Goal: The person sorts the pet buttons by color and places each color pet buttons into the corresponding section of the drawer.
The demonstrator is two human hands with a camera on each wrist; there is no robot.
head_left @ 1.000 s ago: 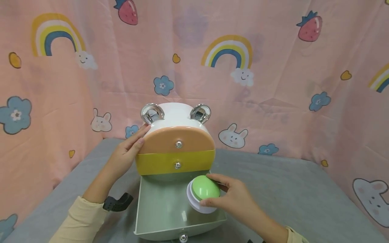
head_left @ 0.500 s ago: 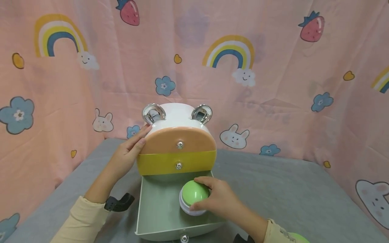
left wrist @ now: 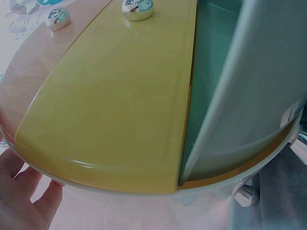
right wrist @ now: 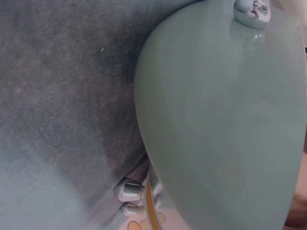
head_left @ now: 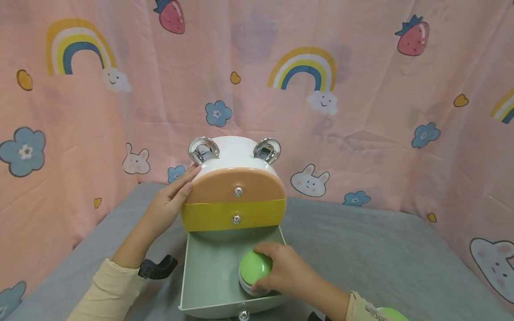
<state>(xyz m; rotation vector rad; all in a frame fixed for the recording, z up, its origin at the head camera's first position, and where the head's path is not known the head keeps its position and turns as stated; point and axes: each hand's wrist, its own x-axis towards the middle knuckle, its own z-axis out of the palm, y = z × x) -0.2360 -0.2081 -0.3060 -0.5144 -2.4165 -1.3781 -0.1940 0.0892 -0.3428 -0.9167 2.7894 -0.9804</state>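
A small drawer cabinet (head_left: 237,151) with a white top and silver ear-like rings stands at the centre. Its peach and yellow drawers are closed, while the pale green bottom drawer (head_left: 209,276) is pulled out. Against the cabinet's left side, my left hand (head_left: 170,200) rests with fingers extended; the left wrist view has those fingertips at the rim. My right hand (head_left: 283,269) grips a round jar (head_left: 254,268) with a domed green lid and pale base, inside the drawer near its front right. In the right wrist view the drawer front hides most of that hand.
A grey cloth (head_left: 361,258) covers the table. Behind the right sleeve, another green rounded object (head_left: 393,313) shows partly at the bottom edge. A pink patterned curtain (head_left: 249,102) hangs at the back. A silver knob (head_left: 243,315) juts from the open drawer's front.
My right hand has moved left and then down toward the drawer's front, carrying the green-lidded jar lower into the drawer. My left hand has stayed on the cabinet.
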